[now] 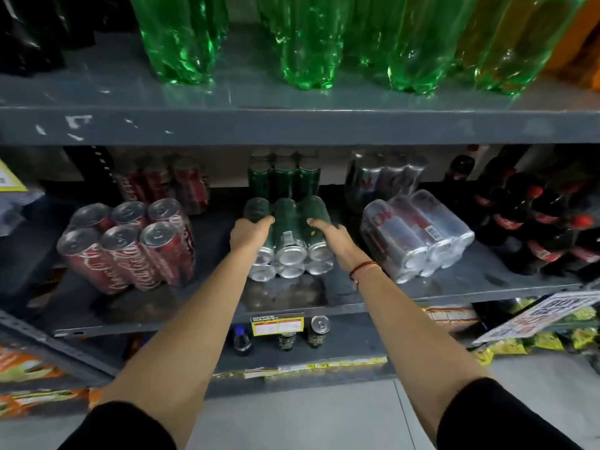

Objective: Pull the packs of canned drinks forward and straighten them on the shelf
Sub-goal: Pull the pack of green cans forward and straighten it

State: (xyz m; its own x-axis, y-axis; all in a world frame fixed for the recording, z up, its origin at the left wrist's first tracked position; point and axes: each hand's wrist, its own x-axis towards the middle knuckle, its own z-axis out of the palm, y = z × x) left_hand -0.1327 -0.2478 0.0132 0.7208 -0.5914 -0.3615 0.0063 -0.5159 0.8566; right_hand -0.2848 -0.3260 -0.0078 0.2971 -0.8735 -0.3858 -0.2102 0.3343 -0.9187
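A shrink-wrapped pack of green cans (290,241) lies on its side in the middle of the grey shelf (324,306), can ends facing me. My left hand (250,233) grips its left side and my right hand (331,237) grips its right side. To the left a pack of red cola cans (130,245) stands tilted. To the right a pack of silver cans (418,235) lies on its side at an angle. Further back stand another red pack (168,185), another green pack (284,177) and another silver pack (383,180).
Green plastic bottles (308,43) stand on the shelf above. Dark cola bottles with red caps (545,222) fill the right end of the shelf. A yellow price tag (277,323) hangs on the shelf's front edge, with single cans and a small bottle below.
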